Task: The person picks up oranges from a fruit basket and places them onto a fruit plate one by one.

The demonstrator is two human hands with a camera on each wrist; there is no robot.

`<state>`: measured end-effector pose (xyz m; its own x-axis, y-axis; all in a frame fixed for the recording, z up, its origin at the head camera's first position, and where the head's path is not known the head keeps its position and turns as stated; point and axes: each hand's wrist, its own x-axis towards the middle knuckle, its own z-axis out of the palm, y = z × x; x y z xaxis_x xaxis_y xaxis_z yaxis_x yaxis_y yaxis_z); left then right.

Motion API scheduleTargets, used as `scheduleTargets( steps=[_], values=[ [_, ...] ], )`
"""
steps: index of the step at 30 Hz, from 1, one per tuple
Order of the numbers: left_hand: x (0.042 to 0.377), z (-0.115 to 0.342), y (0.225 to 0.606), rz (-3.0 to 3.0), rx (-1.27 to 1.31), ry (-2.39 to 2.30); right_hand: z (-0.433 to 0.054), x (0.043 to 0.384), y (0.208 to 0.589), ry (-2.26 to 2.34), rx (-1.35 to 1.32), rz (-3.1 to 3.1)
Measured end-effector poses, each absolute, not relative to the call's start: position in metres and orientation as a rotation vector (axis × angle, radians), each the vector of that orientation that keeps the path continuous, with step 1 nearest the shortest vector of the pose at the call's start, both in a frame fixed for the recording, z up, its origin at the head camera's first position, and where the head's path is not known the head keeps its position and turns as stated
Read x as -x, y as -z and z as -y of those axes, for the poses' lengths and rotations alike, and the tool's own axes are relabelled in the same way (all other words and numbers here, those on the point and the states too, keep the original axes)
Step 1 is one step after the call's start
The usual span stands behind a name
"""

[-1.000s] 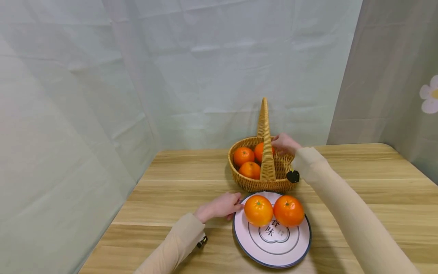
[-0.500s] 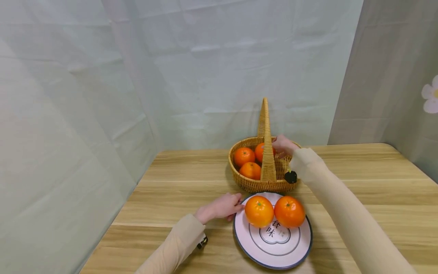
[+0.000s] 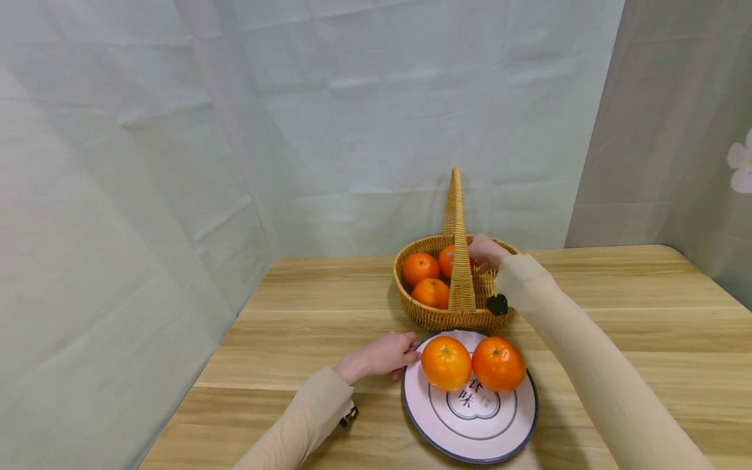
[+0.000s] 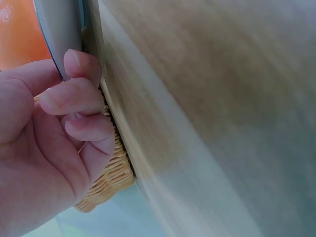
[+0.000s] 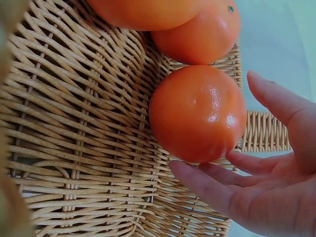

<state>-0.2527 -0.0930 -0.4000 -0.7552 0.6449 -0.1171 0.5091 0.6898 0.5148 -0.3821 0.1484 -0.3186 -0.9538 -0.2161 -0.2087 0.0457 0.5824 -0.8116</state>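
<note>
- Oranges [image 3: 446, 363], five visible: three inside a wicker basket [image 3: 435, 318], two side by side on a plate [image 3: 487, 438].
- Pale cloth [image 3: 382, 117] fills the background; a flower [image 3: 741, 163] is cut off at the right edge.
- Wooden table [image 3: 317, 294], its near edge out of frame.
- Beige sleeves [image 3: 587, 346] on both arms, cropped at the bottom.
- Basket, standing behind the plate; in the head view its tall handle [image 3: 462, 287] covers part of the back right orange [image 3: 446, 260].
- Plate, pale with a dark rim; its lettering is partly hidden by the two oranges.
- Right hand [image 5: 276, 197], spread and grasping nothing: thumb apart from the back right orange, other fingertips at its lower edge. Contact is hard to judge.
- Left hand [image 3: 382, 354], fingers curled, pinching the plate's left rim; in the left wrist view its thumb tip is hidden.
- Small black object [image 3: 497, 304] at the right cuff, details unclear.
</note>
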Motion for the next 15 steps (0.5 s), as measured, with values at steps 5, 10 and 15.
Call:
scheduleTargets(
  steps=[5, 10, 15],
  values=[
    [0.2532, 0.0941, 0.4008, -2.605, -0.919, -0.674, -0.1472, 0.3832, 0.3202, 1.279, 0.188, -2.521],
    [0.2528, 0.0939, 0.4008, -2.601, -0.924, -0.672, -0.1457, 0.3826, 0.3212, 1.329, 0.214, -2.472],
    [0.2526, 0.0932, 0.4004, -2.598, -0.925, -0.675, -0.1456, 0.3803, 0.3206, 1.348, 0.235, -2.445]
  ],
)
